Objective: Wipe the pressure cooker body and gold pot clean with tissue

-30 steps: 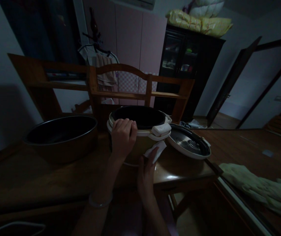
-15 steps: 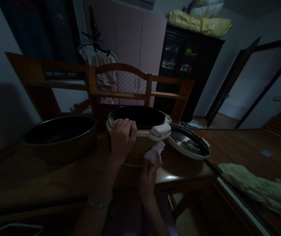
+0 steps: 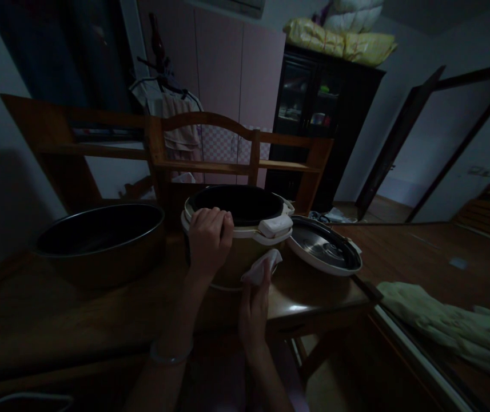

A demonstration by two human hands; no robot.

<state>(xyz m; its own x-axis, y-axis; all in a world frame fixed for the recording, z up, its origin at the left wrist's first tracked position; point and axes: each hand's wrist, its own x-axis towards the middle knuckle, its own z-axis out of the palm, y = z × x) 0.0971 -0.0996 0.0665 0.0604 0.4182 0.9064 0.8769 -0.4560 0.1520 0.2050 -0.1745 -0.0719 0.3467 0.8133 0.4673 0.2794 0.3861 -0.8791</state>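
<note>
A rice cooker body (image 3: 236, 252) with a white rim and a dark, open inside stands on the wooden table (image 3: 142, 315). Its front rim is gripped by my left hand (image 3: 210, 237), fingers closed over the edge. My right hand (image 3: 255, 303) pinches a white tissue (image 3: 262, 268) and presses it against the cooker's lower front side, below the white latch (image 3: 275, 226). To the right lies the round lid (image 3: 322, 249), its metal inner face up. On the left sits a wide dark inner pot (image 3: 103, 246).
Behind the table's items rises a wooden shelf rack (image 3: 210, 166). A dark cabinet (image 3: 313, 114) and pink wardrobe (image 3: 219, 68) stand farther back. Pale green cloth (image 3: 433, 315) lies at the right, beyond the table's edge. The room is dim.
My right hand has shifted slightly left with the tissue and turned a little along the cooker's side. My left hand keeps its hold on the rim. The whole view has moved slightly.
</note>
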